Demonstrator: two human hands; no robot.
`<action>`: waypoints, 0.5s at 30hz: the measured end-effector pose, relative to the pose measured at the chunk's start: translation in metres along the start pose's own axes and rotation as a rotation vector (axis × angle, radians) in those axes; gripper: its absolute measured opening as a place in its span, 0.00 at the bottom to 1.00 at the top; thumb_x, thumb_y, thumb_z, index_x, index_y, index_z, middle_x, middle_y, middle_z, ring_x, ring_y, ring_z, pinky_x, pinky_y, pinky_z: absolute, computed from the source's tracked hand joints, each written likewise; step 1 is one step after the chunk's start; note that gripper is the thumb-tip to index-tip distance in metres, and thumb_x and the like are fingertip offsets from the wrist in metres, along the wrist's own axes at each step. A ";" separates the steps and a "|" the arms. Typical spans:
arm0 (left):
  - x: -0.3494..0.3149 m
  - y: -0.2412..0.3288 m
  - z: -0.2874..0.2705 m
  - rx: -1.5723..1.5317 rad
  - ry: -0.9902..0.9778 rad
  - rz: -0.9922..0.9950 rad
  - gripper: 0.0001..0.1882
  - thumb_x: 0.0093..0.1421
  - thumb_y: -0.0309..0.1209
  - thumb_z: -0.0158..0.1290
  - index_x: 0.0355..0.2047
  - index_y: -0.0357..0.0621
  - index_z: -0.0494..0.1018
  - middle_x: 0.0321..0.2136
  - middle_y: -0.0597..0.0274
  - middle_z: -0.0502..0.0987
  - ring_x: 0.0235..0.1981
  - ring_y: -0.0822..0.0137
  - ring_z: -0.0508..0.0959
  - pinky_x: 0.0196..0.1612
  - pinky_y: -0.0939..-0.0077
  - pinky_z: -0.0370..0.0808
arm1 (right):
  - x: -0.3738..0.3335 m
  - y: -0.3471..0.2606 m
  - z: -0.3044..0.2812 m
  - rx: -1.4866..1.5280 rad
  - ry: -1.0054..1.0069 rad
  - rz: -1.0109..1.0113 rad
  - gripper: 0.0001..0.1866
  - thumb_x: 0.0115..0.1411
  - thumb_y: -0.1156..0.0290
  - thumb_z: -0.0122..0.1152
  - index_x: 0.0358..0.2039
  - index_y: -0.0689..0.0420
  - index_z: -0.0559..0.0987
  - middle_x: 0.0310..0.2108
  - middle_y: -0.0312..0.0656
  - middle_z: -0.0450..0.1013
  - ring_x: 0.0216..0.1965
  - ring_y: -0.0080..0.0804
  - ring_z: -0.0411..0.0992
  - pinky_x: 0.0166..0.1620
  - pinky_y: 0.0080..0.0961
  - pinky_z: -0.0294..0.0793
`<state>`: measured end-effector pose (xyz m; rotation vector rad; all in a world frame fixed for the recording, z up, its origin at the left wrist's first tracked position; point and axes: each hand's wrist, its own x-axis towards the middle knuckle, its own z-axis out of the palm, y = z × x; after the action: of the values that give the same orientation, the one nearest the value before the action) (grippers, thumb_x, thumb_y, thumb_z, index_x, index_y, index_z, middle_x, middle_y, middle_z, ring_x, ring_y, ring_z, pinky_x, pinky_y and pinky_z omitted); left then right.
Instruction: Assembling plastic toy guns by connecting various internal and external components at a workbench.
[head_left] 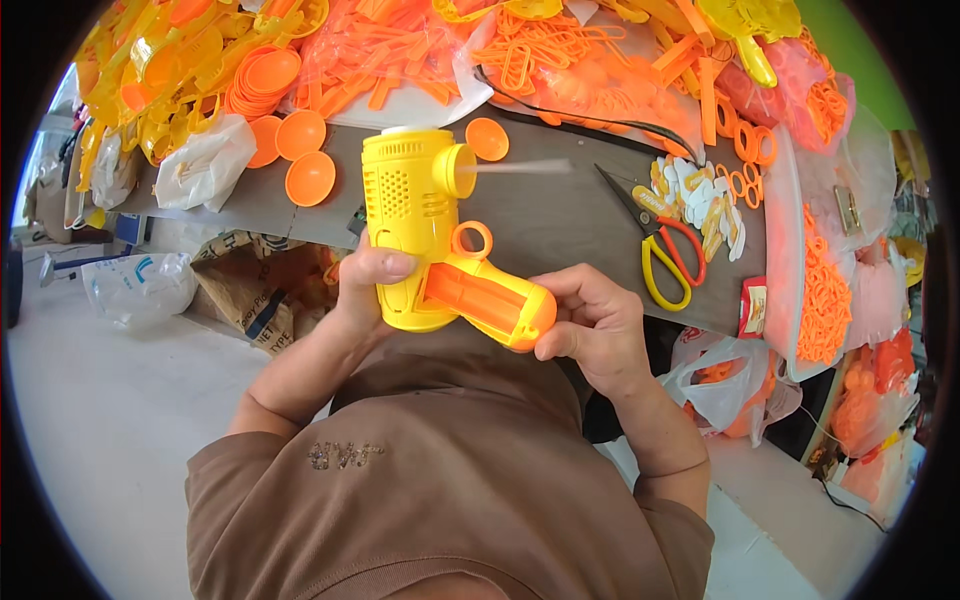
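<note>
A yellow plastic toy gun point(408, 200) with a barrel-shaped body is held up in front of my chest. My left hand point(372, 282) wraps round the body's lower end, thumb pressed on its front. At the orange end of the handle point(490, 302), the fingers and thumb of my right hand point(595, 325) pinch it. A long orange hollow runs along the handle. Beside the handle's root sits an orange ring point(472, 240). From the round side nozzle point(456, 170) a pale, blurred streak reaches to the right; I cannot tell what it is.
Orange cups point(310, 180) lie behind the toy on the grey table point(560, 225). Scissors point(660, 250) with red and yellow handles lie to the right, near small white-and-yellow pieces point(695, 200). Orange strips point(380, 55), yellow parts point(150, 60) and a bin point(790, 270) of orange pieces surround the work area.
</note>
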<state>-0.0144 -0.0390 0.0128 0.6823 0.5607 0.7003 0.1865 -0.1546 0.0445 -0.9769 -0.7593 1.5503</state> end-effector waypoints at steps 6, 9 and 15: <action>0.004 0.008 0.004 0.006 0.050 0.160 0.36 0.39 0.33 0.59 0.51 0.34 0.64 0.40 0.55 0.74 0.39 0.64 0.76 0.45 0.70 0.74 | 0.007 0.001 0.003 -0.299 0.079 -0.082 0.28 0.59 0.68 0.60 0.55 0.71 0.65 0.44 0.49 0.73 0.42 0.35 0.76 0.44 0.28 0.78; 0.006 0.007 0.002 0.100 0.050 0.167 0.37 0.38 0.33 0.61 0.50 0.33 0.65 0.40 0.56 0.74 0.39 0.65 0.75 0.44 0.71 0.73 | 0.004 0.012 0.002 -0.381 0.096 -0.090 0.29 0.63 0.67 0.56 0.58 0.70 0.61 0.45 0.50 0.72 0.41 0.37 0.76 0.46 0.28 0.77; -0.002 0.003 0.001 0.187 0.014 0.118 0.39 0.36 0.34 0.63 0.50 0.33 0.65 0.41 0.56 0.74 0.39 0.66 0.76 0.45 0.72 0.72 | 0.005 -0.009 -0.012 -0.907 0.388 -0.393 0.38 0.55 0.52 0.62 0.57 0.66 0.64 0.49 0.50 0.69 0.52 0.35 0.68 0.53 0.32 0.68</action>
<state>-0.0167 -0.0388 0.0162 0.8911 0.6070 0.7694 0.2006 -0.1485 0.0457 -1.5970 -1.3089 0.6034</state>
